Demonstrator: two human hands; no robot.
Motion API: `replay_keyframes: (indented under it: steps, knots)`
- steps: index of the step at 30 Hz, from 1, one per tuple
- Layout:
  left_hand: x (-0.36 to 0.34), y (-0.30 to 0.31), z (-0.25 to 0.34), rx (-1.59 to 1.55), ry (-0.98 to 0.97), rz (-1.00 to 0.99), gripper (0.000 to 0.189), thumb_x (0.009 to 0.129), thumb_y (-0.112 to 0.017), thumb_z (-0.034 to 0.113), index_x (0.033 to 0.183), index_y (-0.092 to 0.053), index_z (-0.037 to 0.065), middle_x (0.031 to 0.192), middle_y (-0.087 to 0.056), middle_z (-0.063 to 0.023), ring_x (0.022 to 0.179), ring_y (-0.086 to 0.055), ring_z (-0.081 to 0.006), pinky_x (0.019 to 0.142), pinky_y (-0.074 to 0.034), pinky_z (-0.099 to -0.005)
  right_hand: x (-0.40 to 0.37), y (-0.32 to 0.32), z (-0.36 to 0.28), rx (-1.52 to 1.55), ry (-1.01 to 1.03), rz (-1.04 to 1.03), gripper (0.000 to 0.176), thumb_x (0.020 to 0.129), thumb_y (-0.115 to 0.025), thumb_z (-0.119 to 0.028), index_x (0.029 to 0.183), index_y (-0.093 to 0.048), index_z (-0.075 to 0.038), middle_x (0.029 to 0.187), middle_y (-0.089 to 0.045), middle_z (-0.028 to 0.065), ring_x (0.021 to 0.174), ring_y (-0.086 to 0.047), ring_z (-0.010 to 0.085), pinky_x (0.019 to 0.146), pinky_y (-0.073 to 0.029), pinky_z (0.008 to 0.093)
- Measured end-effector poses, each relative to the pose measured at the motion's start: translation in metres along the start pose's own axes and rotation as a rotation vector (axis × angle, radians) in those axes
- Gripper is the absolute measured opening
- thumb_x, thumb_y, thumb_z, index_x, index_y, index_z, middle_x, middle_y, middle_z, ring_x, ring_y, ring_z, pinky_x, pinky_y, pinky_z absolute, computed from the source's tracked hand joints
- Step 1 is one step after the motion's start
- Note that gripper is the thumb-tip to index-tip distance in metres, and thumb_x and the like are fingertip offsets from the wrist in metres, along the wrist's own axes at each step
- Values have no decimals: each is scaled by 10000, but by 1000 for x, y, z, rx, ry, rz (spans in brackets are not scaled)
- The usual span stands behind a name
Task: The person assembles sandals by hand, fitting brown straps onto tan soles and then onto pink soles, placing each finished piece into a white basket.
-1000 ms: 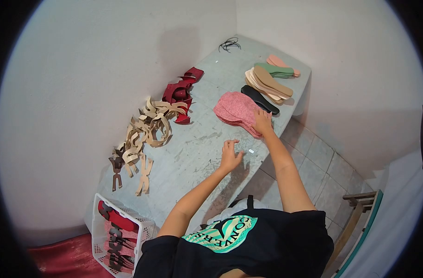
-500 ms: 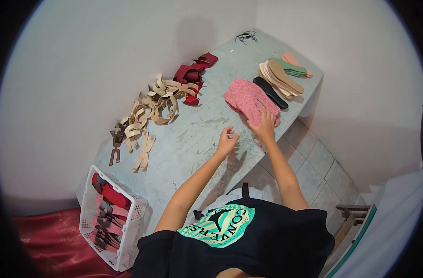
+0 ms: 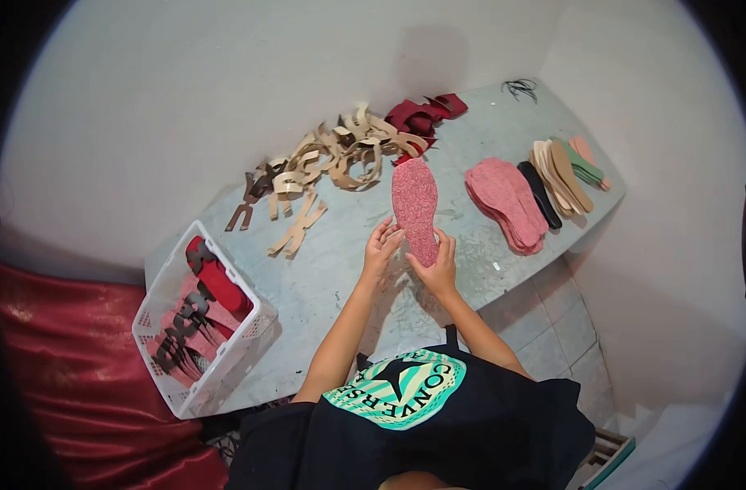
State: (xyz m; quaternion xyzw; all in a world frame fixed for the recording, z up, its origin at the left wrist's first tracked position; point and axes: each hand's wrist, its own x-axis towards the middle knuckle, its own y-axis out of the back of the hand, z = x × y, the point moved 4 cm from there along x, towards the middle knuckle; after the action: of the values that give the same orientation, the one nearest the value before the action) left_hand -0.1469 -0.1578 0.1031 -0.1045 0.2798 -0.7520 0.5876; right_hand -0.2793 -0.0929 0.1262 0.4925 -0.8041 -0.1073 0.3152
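Note:
My right hand point(image 3: 435, 265) grips the heel end of a pink speckled sole point(image 3: 415, 204), raised over the table with its broad end pointing away from me. Just left of that sole is my left hand point(image 3: 382, 250), its fingers apart and bent, with the fingertips close to the sole's edge; whether they touch it I cannot tell. To the right lies a stack of pink soles point(image 3: 508, 204). Black soles point(image 3: 539, 194) rest against the stack's right side.
Beige and cream soles point(image 3: 562, 175) and green ones point(image 3: 581, 163) lie further right. Tan straps point(image 3: 299, 224) and dark red straps point(image 3: 418, 118) are heaped along the wall. A white basket point(image 3: 263, 314) with strapped soles stands at the left. Black cords point(image 3: 520, 90) lie at the far corner.
My right hand has left the pink stack and moved left with one sole. My left hand is now beside that sole. The camera view has shifted left.

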Motion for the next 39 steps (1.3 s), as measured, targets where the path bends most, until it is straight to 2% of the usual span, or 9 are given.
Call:
replay_keyframes:
  steps: [2,7,13,19,22,28,31,33,39]
  knots:
    - [-10,10,6,-25,-10,33,543,835,-630,118,1303,-364,42,1174,-506,-57,1059,-519,-116,876,-435,-240,0,-10,-9,49,62,-4,767,634,-787,-256,1247,-374,-52,1083,-412,137,967,-449,279,800,-420,352]
    - [-32,44,9,-61,-56,96,551,825,-644,123,1293,-371,25,1178,-511,-67,1036,-527,-113,856,-441,-243,-13,-38,-23,116,70,-151,797,632,-792,-269,1267,-362,-51,1089,-399,145,976,-449,285,808,-423,351]
    - [-53,78,7,-121,-72,191,346,851,-602,84,1172,-491,17,1074,-583,-55,955,-576,-121,837,-471,-254,-46,-69,-25,99,152,-363,818,639,-791,-326,1277,-360,-50,1098,-369,168,993,-443,311,781,-443,366]
    - [-58,102,-3,-225,-103,324,254,865,-595,110,1097,-544,19,1035,-615,-76,946,-586,-136,823,-475,-283,-38,-83,-20,167,228,-540,693,710,-743,-268,1266,-394,-45,1073,-380,149,836,-467,229,692,-436,305]
    - [-56,117,-3,-242,-111,405,256,868,-591,114,1100,-543,19,1039,-613,-79,947,-588,-151,832,-474,-308,-27,-91,-19,252,159,-625,560,765,-690,-200,1238,-432,-48,1060,-400,135,769,-455,198,658,-424,279]
    - [-43,148,12,-278,-201,474,265,868,-589,113,1112,-541,22,1055,-608,-79,954,-587,-166,847,-466,-320,5,-119,-7,271,212,-702,399,811,-625,-141,1173,-490,-41,1038,-430,135,847,-480,219,727,-428,294]
    - [-30,176,23,-302,-260,508,276,864,-593,109,1121,-538,23,1054,-609,-72,954,-586,-166,843,-467,-317,30,-142,-8,213,367,-703,351,813,-615,-130,1138,-515,-41,1035,-443,145,921,-485,255,773,-428,314]
    - [-19,204,28,-317,-276,573,279,862,-589,103,1128,-538,33,1061,-607,-66,953,-586,-169,844,-463,-310,48,-161,-10,187,360,-821,347,814,-604,-180,1121,-520,-44,1074,-447,179,991,-472,347,865,-395,385]
    - [0,277,35,-359,-260,637,260,869,-571,110,1123,-548,58,1076,-601,-58,968,-579,-163,856,-454,-297,120,-220,-44,30,567,-815,290,805,-591,-204,1071,-549,-96,1072,-489,135,999,-481,335,842,-394,415]
